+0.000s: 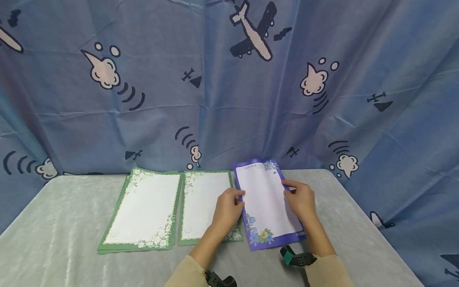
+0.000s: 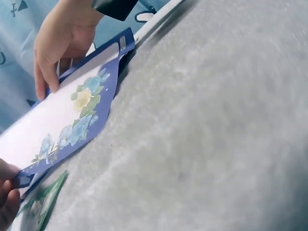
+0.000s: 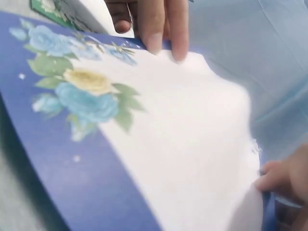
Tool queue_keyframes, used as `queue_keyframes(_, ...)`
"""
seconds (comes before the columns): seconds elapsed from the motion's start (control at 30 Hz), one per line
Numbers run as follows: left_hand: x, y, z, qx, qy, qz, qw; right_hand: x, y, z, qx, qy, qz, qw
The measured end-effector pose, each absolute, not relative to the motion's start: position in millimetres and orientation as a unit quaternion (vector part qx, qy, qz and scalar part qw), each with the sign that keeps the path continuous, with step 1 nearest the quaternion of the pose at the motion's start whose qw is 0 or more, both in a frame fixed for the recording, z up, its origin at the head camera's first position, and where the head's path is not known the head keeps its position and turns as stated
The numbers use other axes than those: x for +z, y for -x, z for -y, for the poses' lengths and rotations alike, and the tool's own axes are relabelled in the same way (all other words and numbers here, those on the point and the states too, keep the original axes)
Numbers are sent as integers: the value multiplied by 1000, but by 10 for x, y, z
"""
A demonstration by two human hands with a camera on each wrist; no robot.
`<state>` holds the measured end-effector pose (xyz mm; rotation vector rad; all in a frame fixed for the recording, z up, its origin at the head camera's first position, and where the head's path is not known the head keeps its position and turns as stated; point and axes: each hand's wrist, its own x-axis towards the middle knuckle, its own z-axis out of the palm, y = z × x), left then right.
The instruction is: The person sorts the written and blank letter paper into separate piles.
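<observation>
A sheet of stationery paper (image 1: 267, 201) with a blue-purple border and blue and yellow flowers is held between both hands, slightly bowed. My left hand (image 1: 227, 209) pinches its left edge, thumb and fingers meeting there. On the opposite edge my right hand (image 1: 302, 200) pinches the paper. The left wrist view shows the lower edge of the sheet (image 2: 62, 115) lifted at its corner. In the right wrist view, left fingertips lie over the border of the sheet (image 3: 192, 110). Under my left forearm is a green-bordered sheet (image 1: 201, 203), partly hidden.
A stack of green-bordered floral sheets (image 1: 141, 207) lies at the left. All the paper is on a pale, fuzzy-covered table (image 1: 53, 235). Behind its far edge hangs a blue curtain (image 1: 229, 91) with airplane prints. Each wrist wears a black strap (image 1: 303, 259).
</observation>
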<state>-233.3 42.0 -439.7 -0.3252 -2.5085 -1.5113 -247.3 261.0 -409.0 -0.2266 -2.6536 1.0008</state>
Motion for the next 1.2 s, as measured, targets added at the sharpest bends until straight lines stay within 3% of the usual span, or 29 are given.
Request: queue_keyframes(1.2, -4557, 2388, -409, -427, 136, 893, 48, -4390, 2500, -2649, 271, 96, 947, 143)
